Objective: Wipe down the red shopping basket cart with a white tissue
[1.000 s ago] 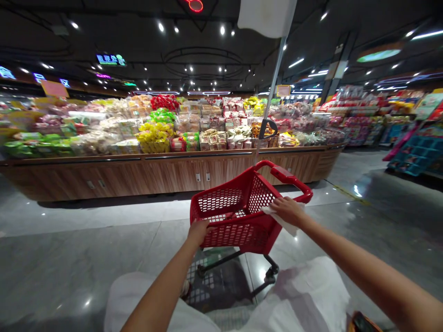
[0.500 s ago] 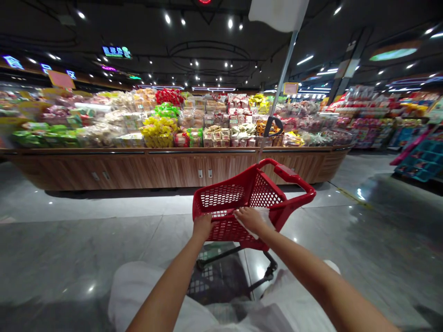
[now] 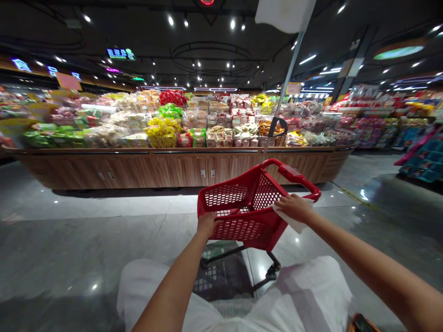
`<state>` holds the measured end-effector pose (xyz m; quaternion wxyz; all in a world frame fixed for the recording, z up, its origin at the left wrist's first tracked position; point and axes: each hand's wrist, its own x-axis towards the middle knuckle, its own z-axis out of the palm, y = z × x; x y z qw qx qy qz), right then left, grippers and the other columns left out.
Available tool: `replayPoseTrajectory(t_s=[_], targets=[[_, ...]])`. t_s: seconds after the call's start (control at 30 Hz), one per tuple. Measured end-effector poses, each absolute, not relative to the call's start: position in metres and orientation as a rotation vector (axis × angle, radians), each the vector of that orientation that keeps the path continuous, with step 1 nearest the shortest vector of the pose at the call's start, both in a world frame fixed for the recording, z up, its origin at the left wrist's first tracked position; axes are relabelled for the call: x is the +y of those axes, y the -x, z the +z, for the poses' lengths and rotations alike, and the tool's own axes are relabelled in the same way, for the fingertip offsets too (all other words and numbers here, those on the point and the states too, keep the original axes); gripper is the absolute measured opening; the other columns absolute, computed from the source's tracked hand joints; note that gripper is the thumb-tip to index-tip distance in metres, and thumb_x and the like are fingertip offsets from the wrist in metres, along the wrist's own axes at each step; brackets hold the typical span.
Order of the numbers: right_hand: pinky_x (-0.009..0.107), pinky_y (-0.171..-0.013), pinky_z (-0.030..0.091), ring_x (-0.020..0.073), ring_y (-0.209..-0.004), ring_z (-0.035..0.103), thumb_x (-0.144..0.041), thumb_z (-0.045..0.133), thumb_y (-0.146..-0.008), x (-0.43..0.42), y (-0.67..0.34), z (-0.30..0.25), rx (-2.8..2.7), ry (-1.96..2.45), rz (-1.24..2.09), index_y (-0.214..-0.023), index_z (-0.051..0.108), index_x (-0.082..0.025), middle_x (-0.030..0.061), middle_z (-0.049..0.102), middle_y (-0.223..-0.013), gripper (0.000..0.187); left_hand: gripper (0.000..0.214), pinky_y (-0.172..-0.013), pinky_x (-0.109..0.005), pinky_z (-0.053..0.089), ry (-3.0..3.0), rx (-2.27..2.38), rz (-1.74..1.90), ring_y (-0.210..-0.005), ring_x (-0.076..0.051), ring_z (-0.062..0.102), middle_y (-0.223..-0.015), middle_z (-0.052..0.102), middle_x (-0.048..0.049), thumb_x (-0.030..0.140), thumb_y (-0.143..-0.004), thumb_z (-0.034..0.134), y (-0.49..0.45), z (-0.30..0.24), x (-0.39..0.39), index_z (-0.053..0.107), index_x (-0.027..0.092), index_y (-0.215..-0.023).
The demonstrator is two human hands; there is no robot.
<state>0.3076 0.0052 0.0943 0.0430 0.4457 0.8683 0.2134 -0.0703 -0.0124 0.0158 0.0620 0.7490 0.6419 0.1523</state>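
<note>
A red plastic shopping cart (image 3: 256, 230) with perforated sides stands in front of my knees, its handle (image 3: 299, 177) off to the right. My left hand (image 3: 207, 223) grips the near rim of the basket close to its left end. Toward the handle end, my right hand (image 3: 294, 207) presses a thin white cloth or tissue (image 3: 292, 221) onto the rim, fingers closed over it. Part of the white sheet hangs below that hand. The basket's inside shows no goods.
Behind the cart runs a long wooden display counter (image 3: 159, 168) heaped with packaged snacks (image 3: 162, 131). A pole with a white flag (image 3: 287, 14) rises above the cart. Teal shelving (image 3: 420, 157) stands at the right. The floor (image 3: 86, 240) is glossy grey tile.
My right hand has slid right along the near rim with the white sheet, from the middle toward the handle end. My left hand keeps its hold on the rim.
</note>
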Motion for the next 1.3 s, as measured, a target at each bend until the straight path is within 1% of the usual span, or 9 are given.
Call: replayPoseTrajectory(t_s=[0.13, 0.27, 0.47, 0.63, 0.8, 0.93, 1.0, 1.13, 1.3], targets=[[0.031, -0.076, 0.038, 0.0209, -0.092, 0.060, -0.029, 0.045, -0.095, 0.006, -0.300, 0.091, 2.659, -1.384, 0.611, -0.105, 0.061, -0.020, 0.0098, 0.064, -0.100, 0.021, 0.031, -0.087, -0.036, 0.043, -2.336, 1.969, 0.404, -0.103, -0.029, 0.059, -0.107, 0.068, -0.0128, 0.036, -0.088, 0.052, 0.064, 0.016, -0.012, 0.065, 0.011, -0.103], [0.029, -0.073, 0.042, 0.0191, -0.088, 0.061, -0.019, 0.040, -0.096, 0.007, -0.223, 0.062, 2.726, -1.321, 0.480, -0.108, 0.059, -0.017, 0.0091, 0.065, -0.100, 0.023, 0.030, -0.088, -0.038, 0.044, -2.320, 2.008, 0.371, -0.103, -0.029, 0.060, -0.107, 0.068, -0.0124, 0.037, -0.087, 0.055, 0.056, 0.011, -0.011, 0.063, 0.013, -0.103], [0.029, -0.077, 0.044, 0.0193, -0.094, 0.062, -0.016, 0.040, -0.094, 0.004, -0.119, 0.035, 2.841, -1.296, 0.313, -0.113, 0.057, -0.017, 0.0101, 0.065, -0.104, 0.025, 0.029, -0.091, -0.041, 0.043, -2.312, 2.016, 0.345, -0.105, -0.029, 0.059, -0.108, 0.067, -0.0117, 0.037, -0.087, 0.056, 0.055, 0.009, -0.012, 0.062, 0.015, -0.105], [0.029, -0.076, 0.043, 0.0193, -0.093, 0.062, -0.018, 0.038, -0.095, 0.006, -0.183, 0.056, 2.800, -1.342, 0.280, -0.118, 0.056, -0.022, 0.0074, 0.065, -0.106, 0.029, 0.031, -0.089, -0.035, 0.043, -2.290, 1.905, 0.335, -0.103, -0.025, 0.061, -0.109, 0.068, -0.0105, 0.041, -0.088, 0.053, 0.068, 0.016, -0.009, 0.064, 0.017, -0.105], [0.035, -0.083, 0.039, 0.0233, -0.097, 0.059, -0.026, 0.045, -0.093, 0.005, -0.299, 0.094, 2.681, -1.323, 0.523, -0.108, 0.061, -0.021, 0.0076, 0.065, -0.100, 0.022, 0.035, -0.091, -0.036, 0.041, -2.244, 1.912, 0.325, -0.106, -0.027, 0.059, -0.110, 0.068, -0.0105, 0.044, -0.087, 0.052, 0.073, 0.018, -0.004, 0.065, 0.018, -0.106], [0.033, -0.081, 0.038, 0.0229, -0.095, 0.058, -0.024, 0.045, -0.093, 0.004, -0.319, 0.099, 2.635, -1.374, 0.623, -0.107, 0.061, -0.020, 0.0092, 0.063, -0.101, 0.021, 0.034, -0.090, -0.037, 0.041, -2.266, 1.919, 0.363, -0.106, -0.027, 0.058, -0.110, 0.068, -0.0101, 0.042, -0.086, 0.054, 0.068, 0.015, -0.002, 0.064, 0.017, -0.107], [0.031, -0.078, 0.039, 0.0218, -0.091, 0.059, -0.021, 0.042, -0.094, 0.006, -0.300, 0.090, 2.610, -1.417, 0.584, -0.105, 0.061, -0.018, 0.0099, 0.063, -0.099, 0.022, 0.034, -0.089, -0.037, 0.041, -2.266, 1.945, 0.401, -0.106, -0.028, 0.058, -0.109, 0.067, -0.0107, 0.041, -0.086, 0.054, 0.065, 0.012, -0.001, 0.064, 0.016, -0.107], [0.029, -0.073, 0.042, 0.0210, -0.090, 0.061, -0.018, 0.038, -0.095, 0.012, -0.221, 0.063, 2.685, -1.344, 0.416, -0.114, 0.057, -0.018, 0.0097, 0.064, -0.101, 0.027, 0.034, -0.089, -0.037, 0.041, -2.265, 1.982, 0.453, -0.105, -0.029, 0.058, -0.108, 0.067, -0.0122, 0.039, -0.086, 0.055, 0.061, 0.008, -0.001, 0.064, 0.012, -0.106], [0.030, -0.074, 0.044, 0.0202, -0.091, 0.062, -0.015, 0.037, -0.094, 0.011, -0.142, 0.045, 2.815, -1.300, 0.253, -0.119, 0.054, -0.019, 0.0103, 0.064, -0.108, 0.031, 0.033, -0.093, -0.035, 0.039, -2.219, 1.980, 0.361, -0.111, -0.027, 0.055, -0.113, 0.065, -0.0106, 0.041, -0.087, 0.054, 0.065, 0.012, -0.005, 0.062, 0.016, -0.108]])
